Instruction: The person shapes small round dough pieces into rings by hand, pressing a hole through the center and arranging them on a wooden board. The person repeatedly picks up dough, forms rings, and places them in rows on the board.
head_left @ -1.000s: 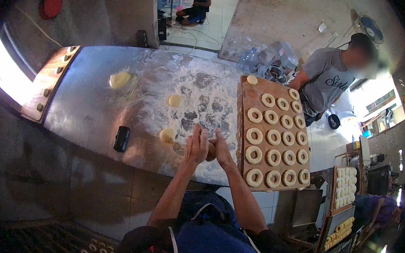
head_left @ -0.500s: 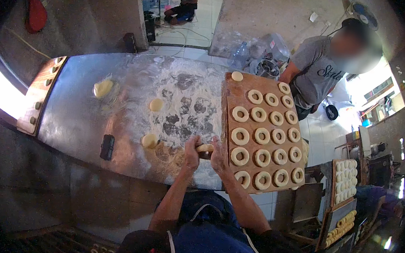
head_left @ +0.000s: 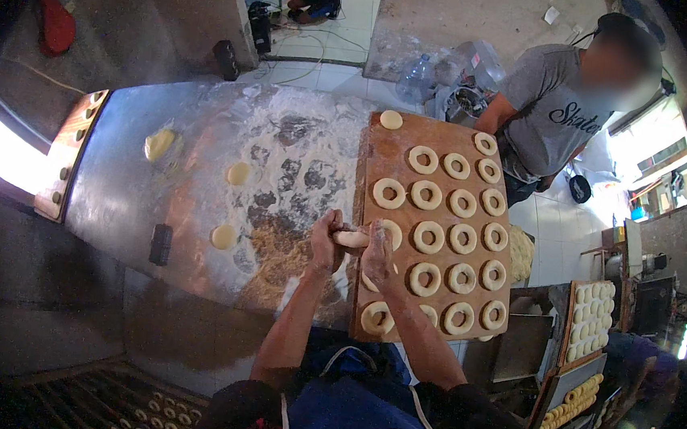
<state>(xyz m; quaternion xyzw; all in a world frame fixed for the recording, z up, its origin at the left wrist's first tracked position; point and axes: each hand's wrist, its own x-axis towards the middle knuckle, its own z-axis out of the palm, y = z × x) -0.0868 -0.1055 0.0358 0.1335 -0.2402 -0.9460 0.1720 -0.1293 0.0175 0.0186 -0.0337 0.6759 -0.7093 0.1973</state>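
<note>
A pale piece of dough (head_left: 351,238), seen edge-on, is stretched between my two hands near the wooden board's left edge. My left hand (head_left: 327,244) is closed around its left end, over the floury metal table. My right hand (head_left: 378,259) grips the other end above the board (head_left: 377,149) and hides part of some rings there. Rows of dough rings (head_left: 428,237) lie on the board, with one round dough piece (head_left: 391,120) at its far left corner. Whether the held dough has a hole is hard to see from this side.
Two dough rounds (head_left: 238,174) and a yellowish lump (head_left: 158,145) lie on the metal table (head_left: 119,189), with a dark scraper-like object (head_left: 161,244). A co-worker (head_left: 559,94) stands beyond the board. Trays of dough (head_left: 591,319) stand at the right.
My hands and the dough between them have moved right relative to the table, so my right hand now overlaps the board. The whole view has shifted a little.
</note>
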